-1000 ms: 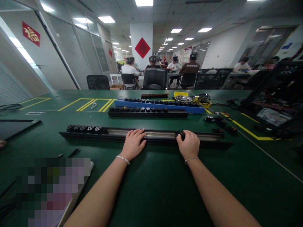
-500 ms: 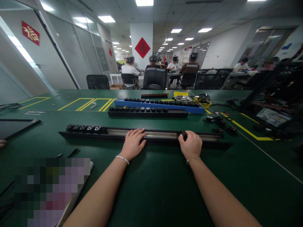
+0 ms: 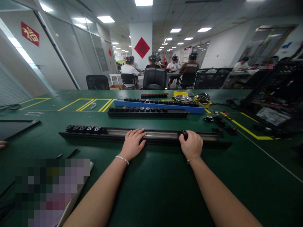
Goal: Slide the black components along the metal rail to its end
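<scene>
A long black rail [image 3: 115, 135] with a bright metal strip along its channel lies across the green table before me. Several small black modules with shiny tops [image 3: 86, 129] sit in its left end. My left hand [image 3: 133, 142] lies over the middle of the rail, fingers stretched out across its edge and holding nothing. Farther right, my right hand [image 3: 192, 144] is closed, thumb and fingers round a small black module [image 3: 184, 135] at the channel. My fingers partly hide that module, so I cannot tell whether it is seated in the rail.
Beyond lie a second black rail [image 3: 146, 114] with modules and a blue rail [image 3: 158, 105]. Loose black parts [image 3: 220, 122] are at the right, near a dark rack [image 3: 279, 94]. A metal dish [image 3: 183, 98] stands at the back. Another person's hand [image 3: 2, 144] shows at the left edge.
My right hand has shifted very slightly, still closed on the module. My left hand and the rail look the same.
</scene>
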Motion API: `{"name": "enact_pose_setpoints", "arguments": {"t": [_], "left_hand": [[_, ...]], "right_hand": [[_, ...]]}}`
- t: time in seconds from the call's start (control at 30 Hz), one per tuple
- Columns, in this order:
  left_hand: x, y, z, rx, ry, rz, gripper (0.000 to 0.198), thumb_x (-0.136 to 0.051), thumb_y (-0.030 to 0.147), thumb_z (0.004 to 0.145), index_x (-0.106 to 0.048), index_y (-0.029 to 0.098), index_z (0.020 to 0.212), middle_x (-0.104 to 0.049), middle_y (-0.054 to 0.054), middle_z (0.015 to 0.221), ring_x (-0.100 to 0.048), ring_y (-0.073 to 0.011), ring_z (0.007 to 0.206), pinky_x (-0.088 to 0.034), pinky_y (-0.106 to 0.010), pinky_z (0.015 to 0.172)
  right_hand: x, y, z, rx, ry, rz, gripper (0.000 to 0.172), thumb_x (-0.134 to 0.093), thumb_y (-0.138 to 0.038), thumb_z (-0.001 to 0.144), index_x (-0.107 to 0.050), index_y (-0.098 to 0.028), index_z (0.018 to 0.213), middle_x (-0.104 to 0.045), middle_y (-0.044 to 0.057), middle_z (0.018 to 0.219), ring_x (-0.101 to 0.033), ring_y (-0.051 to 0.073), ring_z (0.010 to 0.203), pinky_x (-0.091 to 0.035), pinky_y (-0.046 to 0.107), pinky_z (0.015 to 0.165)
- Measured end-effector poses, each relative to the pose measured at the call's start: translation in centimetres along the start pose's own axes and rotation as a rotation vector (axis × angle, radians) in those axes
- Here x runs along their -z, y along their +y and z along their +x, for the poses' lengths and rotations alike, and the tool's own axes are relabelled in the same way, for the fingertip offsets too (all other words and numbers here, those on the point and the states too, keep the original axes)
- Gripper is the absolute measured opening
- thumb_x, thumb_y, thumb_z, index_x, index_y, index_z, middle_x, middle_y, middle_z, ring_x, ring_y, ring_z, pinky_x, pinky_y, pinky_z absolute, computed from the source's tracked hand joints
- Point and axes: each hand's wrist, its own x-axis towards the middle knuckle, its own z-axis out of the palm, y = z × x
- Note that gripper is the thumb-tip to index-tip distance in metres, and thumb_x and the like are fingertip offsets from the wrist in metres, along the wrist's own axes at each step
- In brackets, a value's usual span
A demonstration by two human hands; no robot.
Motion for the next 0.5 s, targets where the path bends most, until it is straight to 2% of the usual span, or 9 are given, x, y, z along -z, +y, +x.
{"name": "enact_pose_setpoints", "arguments": {"t": [0.5], "left_hand": [[0.1, 0.0, 0.02, 0.002, -0.005, -0.01, 0.032, -0.048, 0.034, 0.088, -0.061, 0.028, 0.117, -0.054, -0.001, 0.136, -0.046, -0.0237, 0.127, -0.029, -0.048, 0.109]], "right_hand": [[0.39, 0.48, 0.2, -0.051, 0.0, 0.002, 0.034, -0.044, -0.035, 0.08, -0.063, -0.012, 0.096, -0.065, 0.014, 0.102, -0.054, 0.027, 0.096, -0.036, 0.042, 0.091]]}}
